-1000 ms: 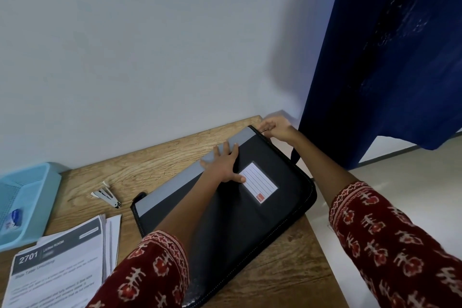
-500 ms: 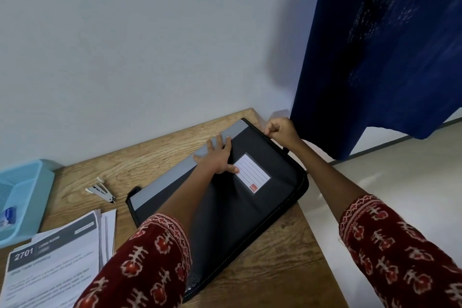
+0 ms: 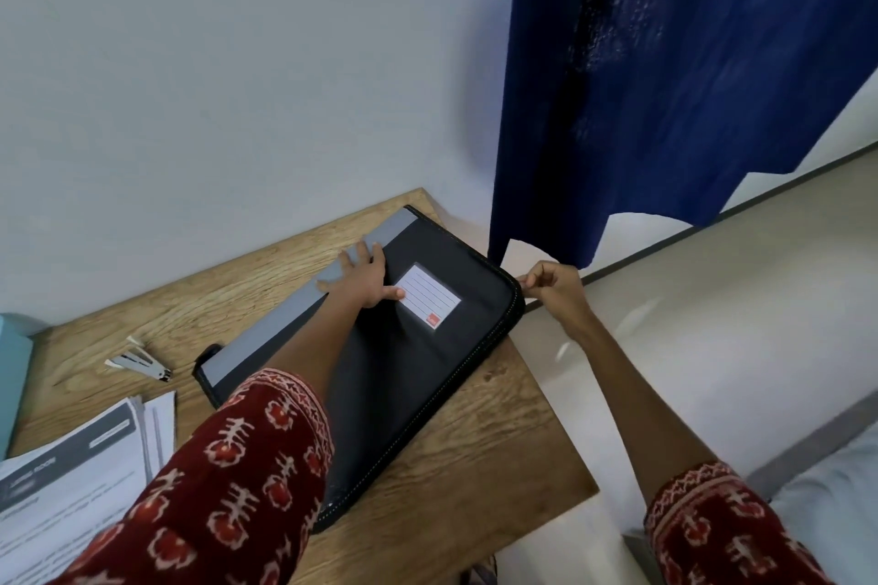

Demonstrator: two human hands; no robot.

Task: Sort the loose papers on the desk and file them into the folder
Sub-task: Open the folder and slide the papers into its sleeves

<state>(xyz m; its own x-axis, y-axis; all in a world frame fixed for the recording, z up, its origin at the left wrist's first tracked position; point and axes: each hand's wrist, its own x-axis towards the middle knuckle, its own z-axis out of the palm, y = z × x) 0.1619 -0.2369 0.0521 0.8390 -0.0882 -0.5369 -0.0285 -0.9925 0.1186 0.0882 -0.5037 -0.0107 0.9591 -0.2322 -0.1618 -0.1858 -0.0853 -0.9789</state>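
Pale wall and a dark blue curtain (image 3: 689,76) stand behind the wooden desk (image 3: 475,466), which ends at a corner on your right. Compared with one second ago, your right hand (image 3: 553,292) is no longer at the far corner of the folder (image 3: 404,375); it now sits at the right corner, near the zipper edge, with the fingers curled and the thumb against the index finger as in a pinch. What it pinches is too small to see. Your left hand (image 3: 363,276) remains flat on the top of the folder, fingers spread over the grey strip (image 3: 304,304) and the thumb touching the white label (image 3: 427,302).

The folder is black, closed, and lies diagonally on the desk, its right corner reaching the desk edge. A zipper with light stitching runs around its rim. The label has thin lines and a small red mark in one corner.

At the left, the loose papers (image 3: 71,480) lie in a stack on the desk, well apart from the folder's label side. A small stapler (image 3: 140,361) lies between the papers and the wall, and a light blue tray (image 3: 12,375) is at the left edge.
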